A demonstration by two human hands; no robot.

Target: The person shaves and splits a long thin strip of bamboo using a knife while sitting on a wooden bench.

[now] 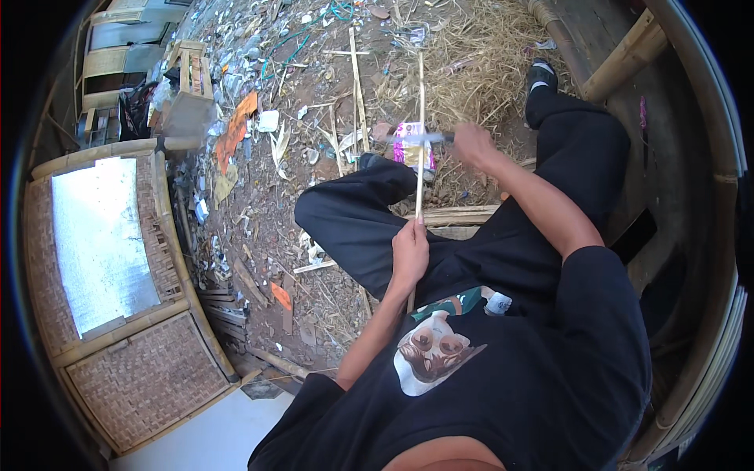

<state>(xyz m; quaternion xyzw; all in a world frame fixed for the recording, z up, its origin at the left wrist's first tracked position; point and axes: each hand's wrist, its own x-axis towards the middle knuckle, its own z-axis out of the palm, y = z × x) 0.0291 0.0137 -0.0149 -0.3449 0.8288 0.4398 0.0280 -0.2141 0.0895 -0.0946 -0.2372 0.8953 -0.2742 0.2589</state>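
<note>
The strip [419, 188] stands out lengthwise between the person's bent legs [338, 216], its near end by the shirt [542, 353] and its far end reaching over the ground [271, 216]. The left hand [411, 253] is closed around it close to the body, fingers wrapped over; so short a hold there probably steadies the strip while leaving most of its length free. The right hand [473, 147] is blurred but looks clenched on the handle of a knife [432, 137], whose blade lies crosswise over the strip, well ahead of the left hand. That spacing likely leaves the left fingers clear of the edge, and the spread legs seem to give the right forearm room. Whether the blade touches the strip, I cannot tell. Beneath the blade lies a pink pack [408, 155]; crossed sticks [356, 82] lie to its left, straw [479, 47] beyond.
</note>
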